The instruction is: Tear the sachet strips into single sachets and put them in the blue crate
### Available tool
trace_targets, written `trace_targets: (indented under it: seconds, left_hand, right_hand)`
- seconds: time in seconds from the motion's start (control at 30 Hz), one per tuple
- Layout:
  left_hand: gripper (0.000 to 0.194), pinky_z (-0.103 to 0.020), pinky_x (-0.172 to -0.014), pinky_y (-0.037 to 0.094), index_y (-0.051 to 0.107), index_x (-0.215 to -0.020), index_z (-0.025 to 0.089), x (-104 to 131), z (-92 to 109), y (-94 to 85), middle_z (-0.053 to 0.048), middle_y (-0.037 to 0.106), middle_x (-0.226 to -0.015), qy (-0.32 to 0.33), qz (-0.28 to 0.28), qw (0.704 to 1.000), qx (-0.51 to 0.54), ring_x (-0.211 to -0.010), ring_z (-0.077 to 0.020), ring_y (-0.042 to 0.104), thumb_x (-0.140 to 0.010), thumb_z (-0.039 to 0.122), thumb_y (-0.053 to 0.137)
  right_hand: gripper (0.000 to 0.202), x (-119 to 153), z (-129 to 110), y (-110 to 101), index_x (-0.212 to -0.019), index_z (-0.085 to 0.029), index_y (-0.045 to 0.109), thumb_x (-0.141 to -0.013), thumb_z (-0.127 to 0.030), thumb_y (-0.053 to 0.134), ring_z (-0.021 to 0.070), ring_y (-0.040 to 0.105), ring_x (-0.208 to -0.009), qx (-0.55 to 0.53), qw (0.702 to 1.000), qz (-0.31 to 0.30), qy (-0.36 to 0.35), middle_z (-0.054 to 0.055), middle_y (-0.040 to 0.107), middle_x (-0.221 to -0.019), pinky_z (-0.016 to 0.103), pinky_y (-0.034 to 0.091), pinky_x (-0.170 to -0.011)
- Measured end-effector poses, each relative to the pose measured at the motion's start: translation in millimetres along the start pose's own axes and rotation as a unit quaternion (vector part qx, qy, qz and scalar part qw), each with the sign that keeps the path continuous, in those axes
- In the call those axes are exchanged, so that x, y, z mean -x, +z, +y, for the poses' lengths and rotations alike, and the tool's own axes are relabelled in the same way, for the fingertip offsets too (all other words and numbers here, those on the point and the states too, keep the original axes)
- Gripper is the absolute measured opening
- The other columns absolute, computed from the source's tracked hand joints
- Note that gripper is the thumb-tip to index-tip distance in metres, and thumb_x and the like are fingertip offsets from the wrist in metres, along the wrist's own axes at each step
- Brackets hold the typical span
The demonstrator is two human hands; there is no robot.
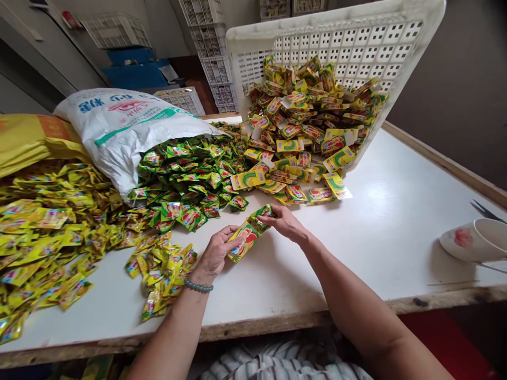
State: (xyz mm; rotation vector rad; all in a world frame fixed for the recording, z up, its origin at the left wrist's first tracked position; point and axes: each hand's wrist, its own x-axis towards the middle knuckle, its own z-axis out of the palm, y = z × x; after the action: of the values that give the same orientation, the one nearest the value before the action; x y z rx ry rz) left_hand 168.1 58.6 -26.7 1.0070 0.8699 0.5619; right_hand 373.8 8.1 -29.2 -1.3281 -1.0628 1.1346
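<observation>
Low over the white table (293,269), my left hand (216,253) grips a small yellow and green candy box (241,243) with a red print on its face. At the box's upper end, my right hand (283,224) pinches a green candy packet (263,215). Whether the packet is partly inside the box I cannot tell. Just beyond my hands lies a heap of green packets (194,174), spilling from a white woven sack (130,124). Yellow packets (162,269) form a small pile left of my left hand.
A tipped white plastic crate (400,58) spills yellow boxes (301,132) onto the table's back. More yellow packets (43,232) cover the left side beside a yellow bag (31,137). A paper cup (471,240) and scissors (489,211) are at right. Stacked crates (216,53) stand behind.
</observation>
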Motion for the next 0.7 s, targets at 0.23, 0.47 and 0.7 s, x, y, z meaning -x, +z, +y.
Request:
trace_targets:
  seconds: [0.23,0.47,0.7]
  left_hand:
    - [0.047,-0.03,-0.067,0.054,0.064,-0.088,0.015,-2.6,-2.1,2.7,-0.006,0.076,-0.082,0.023,0.033,0.999,0.024,-0.068,-0.0182,0.07,-0.052,0.03,0.092]
    - [0.044,-0.03,-0.066,0.055,0.067,-0.088,0.016,0.7,-2.4,6.3,-0.006,0.076,-0.084,0.022,-0.004,0.999,-0.041,-0.069,-0.0188,0.069,-0.056,0.032,0.09]
    - [0.05,-0.032,-0.076,0.055,0.07,-0.098,0.016,-2.3,-7.3,4.6,-0.01,0.076,-0.097,0.038,-0.022,0.994,-0.104,-0.082,-0.0235,0.071,-0.057,0.035,0.089]
  right_hand:
    - [0.026,-2.5,4.3,-7.1,-0.072,-0.017,0.062,-0.072,-0.042,0.069,0.0134,0.048,-0.064,0.092,0.995,0.024,0.018,-0.001,0.057,-0.065,0.025,0.037,-0.059]
    - [0.018,-0.4,-6.3,-12.5,-0.063,-0.019,0.054,-0.077,-0.021,0.066,0.012,0.044,-0.064,0.266,0.963,-0.014,-0.033,-0.002,0.052,-0.066,0.024,0.032,-0.061]
    - [0.024,0.6,-11.8,-8.0,-0.06,-0.018,0.052,-0.074,-0.014,0.071,0.0115,0.041,-0.064,0.349,0.934,-0.013,-0.071,-0.002,0.05,-0.069,0.024,0.031,-0.061]
